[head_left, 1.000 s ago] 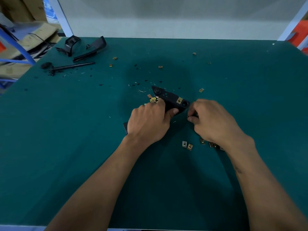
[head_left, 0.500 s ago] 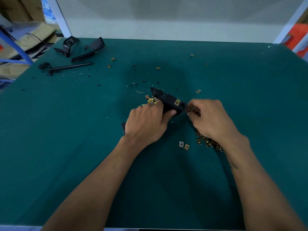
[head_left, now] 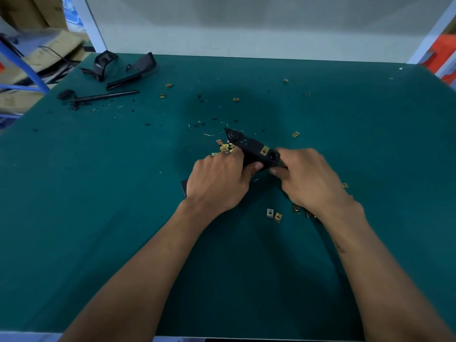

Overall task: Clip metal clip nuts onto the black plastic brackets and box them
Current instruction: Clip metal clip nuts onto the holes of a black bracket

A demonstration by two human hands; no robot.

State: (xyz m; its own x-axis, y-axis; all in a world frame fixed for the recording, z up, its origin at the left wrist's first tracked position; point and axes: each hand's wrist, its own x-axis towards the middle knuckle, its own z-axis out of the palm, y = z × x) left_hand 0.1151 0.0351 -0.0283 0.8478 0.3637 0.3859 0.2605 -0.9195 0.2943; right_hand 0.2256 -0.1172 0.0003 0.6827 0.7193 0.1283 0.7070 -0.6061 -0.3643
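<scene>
Left hand [head_left: 218, 183] grips the bracket [head_left: 251, 150]; right hand [head_left: 306, 180] fingers curl at its end, their hold hidden. Nuts [head_left: 274, 214] litter the green desk [head_left: 98, 193].

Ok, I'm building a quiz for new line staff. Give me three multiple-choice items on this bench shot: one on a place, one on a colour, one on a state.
1. Where do the spare black plastic parts lie?
A. far left corner of the table
B. near right corner
C. under the right forearm

2. What colour is the table mat?
A. red
B. dark green
C. white

3. What is the left hand doing?
A. lying flat on the mat
B. gripping the black bracket
C. hanging off the table's edge

Answers:
1 A, they sit at the far left corner.
2 B, the mat is dark green all over.
3 B, its fingers and thumb curl round the bracket, which already carries one clip nut.
</scene>
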